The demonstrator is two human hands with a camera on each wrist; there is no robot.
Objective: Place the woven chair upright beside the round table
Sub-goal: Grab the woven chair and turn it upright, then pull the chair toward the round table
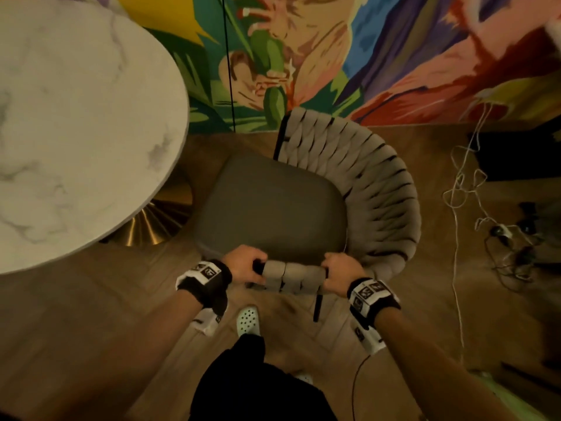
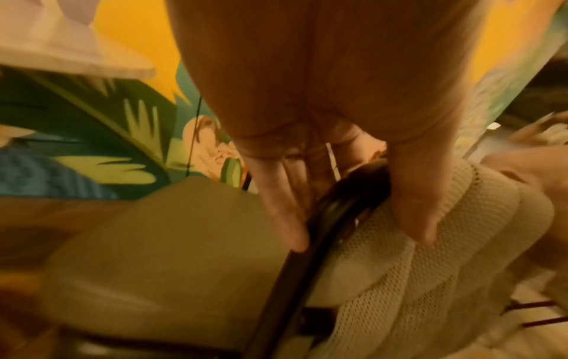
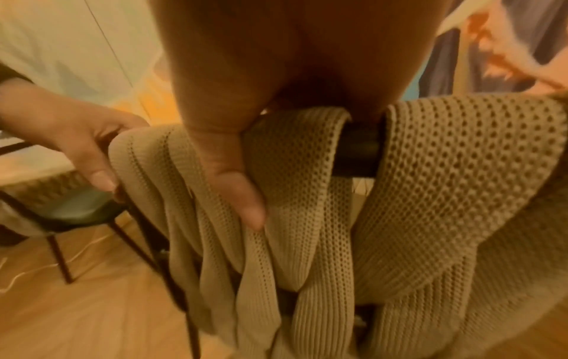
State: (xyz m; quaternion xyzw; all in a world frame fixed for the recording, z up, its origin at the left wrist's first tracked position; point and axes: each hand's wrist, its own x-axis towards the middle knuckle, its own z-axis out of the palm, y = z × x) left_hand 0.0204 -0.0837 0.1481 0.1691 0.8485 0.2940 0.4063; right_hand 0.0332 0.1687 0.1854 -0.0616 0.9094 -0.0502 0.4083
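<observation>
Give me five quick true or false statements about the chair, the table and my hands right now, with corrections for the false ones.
1. Both hands grip the woven chair at one end of its curved woven back. True.
2. The left hand rests flat on the seat cushion. False: it grips the dark frame at the end of the woven back.
3. The round table has a white marble-look top. True.
4. The chair lies on its side. False: it appears upright, seat facing up.
5. The right hand hangs free. False: it grips the top rail, thumb over the webbing.
</observation>
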